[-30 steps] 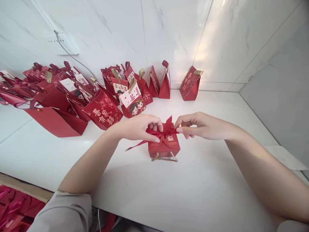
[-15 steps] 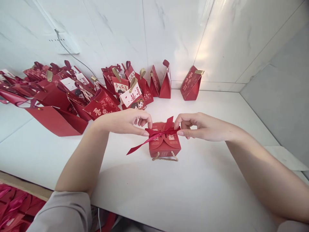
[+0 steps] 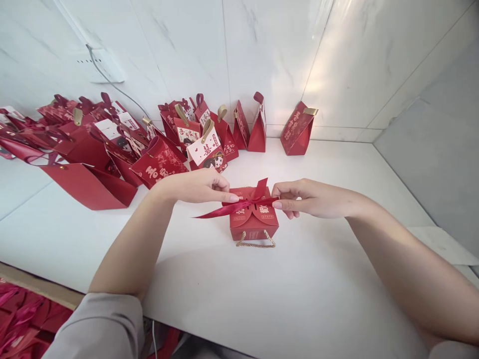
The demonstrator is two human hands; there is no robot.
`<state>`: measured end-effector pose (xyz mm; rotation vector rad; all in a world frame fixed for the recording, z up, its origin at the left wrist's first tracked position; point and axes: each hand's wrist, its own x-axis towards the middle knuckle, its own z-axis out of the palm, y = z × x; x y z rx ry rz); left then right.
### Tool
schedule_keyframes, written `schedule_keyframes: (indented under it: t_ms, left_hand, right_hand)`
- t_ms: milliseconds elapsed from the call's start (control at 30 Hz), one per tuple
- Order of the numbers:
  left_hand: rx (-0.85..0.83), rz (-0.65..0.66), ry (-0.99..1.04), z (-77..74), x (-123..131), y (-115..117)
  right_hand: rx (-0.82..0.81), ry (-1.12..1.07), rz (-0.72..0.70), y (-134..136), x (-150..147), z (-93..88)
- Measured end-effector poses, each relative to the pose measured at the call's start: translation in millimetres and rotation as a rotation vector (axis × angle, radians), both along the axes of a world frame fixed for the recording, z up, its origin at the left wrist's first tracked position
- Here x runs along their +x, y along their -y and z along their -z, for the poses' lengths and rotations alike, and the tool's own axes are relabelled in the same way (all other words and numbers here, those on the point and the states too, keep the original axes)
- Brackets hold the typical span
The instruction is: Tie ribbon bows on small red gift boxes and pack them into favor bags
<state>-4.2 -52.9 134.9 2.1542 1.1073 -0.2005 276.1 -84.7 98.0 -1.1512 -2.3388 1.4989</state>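
A red gift box (image 3: 254, 229) with pale printed characters and a twisted gold cord handle (image 3: 256, 245) stands on the white table. Across its top lies a red ribbon (image 3: 251, 202), knotted in the middle, with one tail pointing up and another stretching out to the left. My left hand (image 3: 209, 187) is closed at the box's left top edge, thumb and curled fingers pinching the ribbon. At the right edge my right hand (image 3: 299, 198) pinches the ribbon's other side between thumb and fingers.
Several red gift boxes (image 3: 90, 184) crowd the left of the table. More stand along the tiled wall, with a single red box (image 3: 298, 129) further right. A grey cable (image 3: 116, 89) runs down from a wall socket. Red ribbons and boxes (image 3: 30, 319) fill a container at lower left.
My left hand has moved slightly right and its fingers have curled in more. The ribbon's left tail has swung up to lie flatter. My right hand has shifted a little left.
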Motion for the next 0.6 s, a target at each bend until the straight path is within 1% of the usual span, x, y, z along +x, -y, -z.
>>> schedule_keyframes:
  t_ms: [67, 133, 233, 300, 367, 433, 467, 533, 600]
  left_hand:
    - [0.021, -0.019, -0.030, 2.7, 3.5, 1.5]
    - [0.046, -0.019, -0.075, 4.0, 6.4, 2.8]
    - [0.085, 0.010, -0.125, 2.2, 6.7, 3.5]
    - [0.084, 0.014, -0.123, -0.2, 4.1, 4.8]
    - [0.073, -0.004, -0.096, -1.9, 0.9, 8.5]
    - [0.077, -0.024, -0.089, -1.5, -1.6, 14.1]
    - [0.085, -0.034, -0.104, -0.4, -2.4, 16.7]
    - [0.112, -0.058, -0.143, 4.0, -3.8, 19.1]
    - [0.106, -0.068, -0.146, 11.4, -6.2, 14.9]
  right_hand:
    - [0.002, -0.004, -0.014, 0.2, -0.9, 0.8]
    - [0.024, -0.011, 0.001, 0.1, -1.0, 1.7]
    - [0.075, -0.063, 0.096, -2.1, 1.4, 5.0]
    - [0.086, -0.112, 0.156, -6.2, 5.0, 10.8]
    - [0.036, -0.114, 0.169, -11.7, 9.5, 20.4]
    - [-0.049, -0.067, 0.132, -17.4, 13.0, 33.2]
    - [-0.064, -0.059, 0.095, -19.7, 13.6, 40.4]
    - [-0.015, -0.111, -0.001, -22.8, 11.3, 56.0]
    - [0.040, -0.227, -0.079, -23.7, 3.9, 72.3]
